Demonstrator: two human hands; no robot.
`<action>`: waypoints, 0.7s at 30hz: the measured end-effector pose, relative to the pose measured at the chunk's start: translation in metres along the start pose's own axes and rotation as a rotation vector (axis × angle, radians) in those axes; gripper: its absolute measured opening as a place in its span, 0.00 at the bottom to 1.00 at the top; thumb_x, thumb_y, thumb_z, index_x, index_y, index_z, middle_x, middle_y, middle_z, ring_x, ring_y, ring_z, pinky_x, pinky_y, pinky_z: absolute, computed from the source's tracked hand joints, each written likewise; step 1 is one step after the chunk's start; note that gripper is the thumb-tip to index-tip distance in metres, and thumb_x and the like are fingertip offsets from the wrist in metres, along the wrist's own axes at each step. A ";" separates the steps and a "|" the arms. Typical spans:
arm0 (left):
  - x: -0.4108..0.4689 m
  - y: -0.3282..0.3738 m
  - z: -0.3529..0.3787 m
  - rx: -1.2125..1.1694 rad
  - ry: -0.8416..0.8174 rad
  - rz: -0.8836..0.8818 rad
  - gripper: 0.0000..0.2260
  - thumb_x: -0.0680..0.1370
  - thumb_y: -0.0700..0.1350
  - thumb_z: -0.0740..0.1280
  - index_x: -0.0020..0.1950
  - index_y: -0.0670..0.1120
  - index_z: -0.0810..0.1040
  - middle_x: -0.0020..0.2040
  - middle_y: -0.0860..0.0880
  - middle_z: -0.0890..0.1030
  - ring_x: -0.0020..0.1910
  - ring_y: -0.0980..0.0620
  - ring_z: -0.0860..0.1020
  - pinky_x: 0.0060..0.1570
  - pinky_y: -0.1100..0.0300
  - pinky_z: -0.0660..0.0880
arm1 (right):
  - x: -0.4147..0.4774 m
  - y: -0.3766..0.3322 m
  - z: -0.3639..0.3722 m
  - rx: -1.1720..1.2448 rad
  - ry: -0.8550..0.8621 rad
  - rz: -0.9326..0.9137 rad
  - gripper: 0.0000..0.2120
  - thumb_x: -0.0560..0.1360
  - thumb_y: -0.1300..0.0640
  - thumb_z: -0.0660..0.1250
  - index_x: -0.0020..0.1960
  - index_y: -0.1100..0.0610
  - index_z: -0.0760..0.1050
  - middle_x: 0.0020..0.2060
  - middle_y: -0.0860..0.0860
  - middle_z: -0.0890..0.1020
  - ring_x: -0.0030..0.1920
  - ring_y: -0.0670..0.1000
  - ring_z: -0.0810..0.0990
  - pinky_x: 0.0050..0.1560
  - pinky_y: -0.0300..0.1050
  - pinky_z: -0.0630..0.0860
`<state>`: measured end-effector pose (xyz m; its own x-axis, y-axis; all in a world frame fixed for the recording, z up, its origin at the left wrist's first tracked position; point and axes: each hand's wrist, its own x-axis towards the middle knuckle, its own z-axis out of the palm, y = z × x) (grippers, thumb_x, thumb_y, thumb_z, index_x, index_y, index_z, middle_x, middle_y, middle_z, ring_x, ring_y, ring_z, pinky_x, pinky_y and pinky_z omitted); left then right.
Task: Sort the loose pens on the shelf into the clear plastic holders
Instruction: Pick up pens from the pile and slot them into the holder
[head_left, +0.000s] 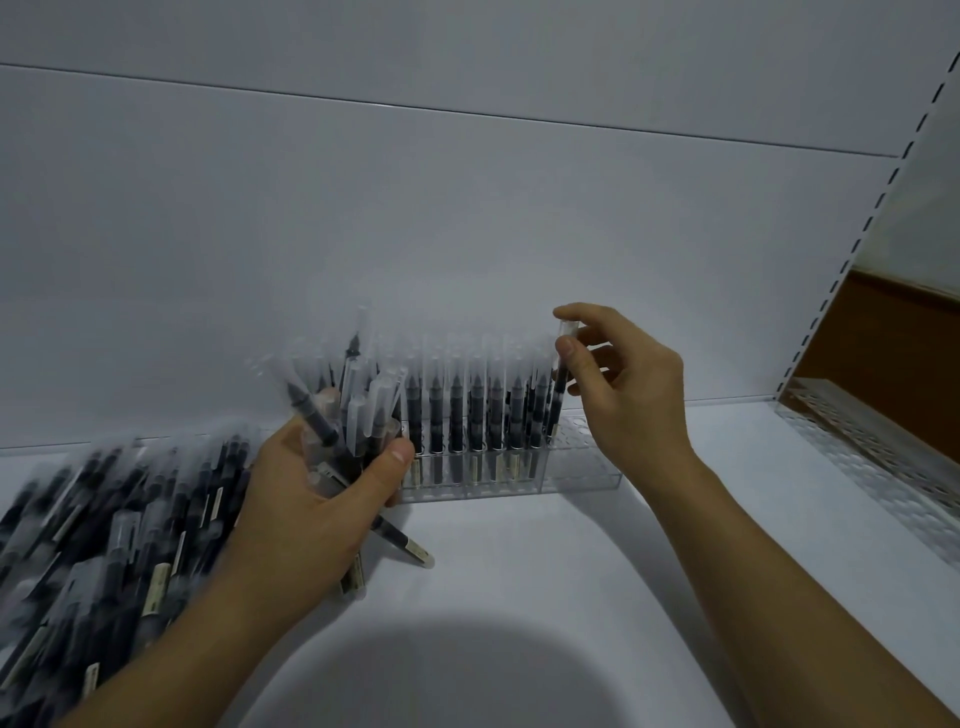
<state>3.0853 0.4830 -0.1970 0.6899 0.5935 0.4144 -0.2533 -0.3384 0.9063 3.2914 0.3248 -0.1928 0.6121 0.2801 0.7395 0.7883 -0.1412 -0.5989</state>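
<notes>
A single pen (561, 382) is pinched at its clear cap between thumb and forefinger of the right hand (628, 384); the other fingers (597, 353) are loosely spread. The pen is held near upright at the 3 o'clock end of the filled rows. Whether its tip is already seated in a hole cannot be told.

The left hand (322, 499) is curled round a bundle of pens (353, 410), caps up and fanned, just in front of the 9 o'clock end of the clear holder (582, 467).

Fault conditions:
- Because only the cap is gripped, the barrel is judged free to swing and miss its hole, or the cap may be pulled off.
- The bundle is held loosely, and barrel ends protrude beneath the palm. Pens may slip out onto the shelf (519, 597).
- Standing pens may be knocked askew by the fanned bundle, which is close to them.

Containers:
- The clear holder, at 12 o'clock, is filled with upright pens across most of its length. Bare holes are seen at its 3 o'clock end.
- A second holder (872, 457), at 3 o'clock, shows no pens.
- A large pile of loose pens (119, 525) lies at 8 o'clock, so much of the task is judged outstanding.
</notes>
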 end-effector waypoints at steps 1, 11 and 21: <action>0.000 0.000 0.000 0.005 0.000 -0.001 0.12 0.70 0.49 0.70 0.40 0.40 0.79 0.30 0.51 0.83 0.31 0.58 0.81 0.33 0.72 0.75 | 0.000 0.001 0.000 -0.006 -0.002 -0.006 0.11 0.81 0.58 0.70 0.61 0.48 0.81 0.44 0.42 0.82 0.42 0.49 0.84 0.42 0.52 0.84; 0.000 0.000 0.000 0.004 0.021 0.015 0.11 0.72 0.47 0.70 0.41 0.38 0.79 0.30 0.49 0.83 0.27 0.58 0.80 0.30 0.70 0.74 | 0.000 -0.002 -0.001 -0.085 0.014 -0.066 0.11 0.79 0.59 0.73 0.60 0.52 0.84 0.42 0.42 0.83 0.42 0.41 0.81 0.43 0.28 0.76; 0.000 0.003 -0.003 -0.155 0.013 -0.035 0.10 0.72 0.45 0.70 0.50 0.41 0.78 0.35 0.41 0.84 0.35 0.47 0.85 0.34 0.61 0.81 | 0.000 -0.004 0.000 -0.171 -0.040 -0.026 0.09 0.78 0.60 0.73 0.56 0.50 0.82 0.45 0.37 0.80 0.46 0.39 0.81 0.42 0.28 0.76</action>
<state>3.0828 0.4841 -0.1934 0.6913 0.6131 0.3824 -0.3314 -0.2013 0.9218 3.2885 0.3248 -0.1908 0.5913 0.3223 0.7392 0.8049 -0.2922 -0.5164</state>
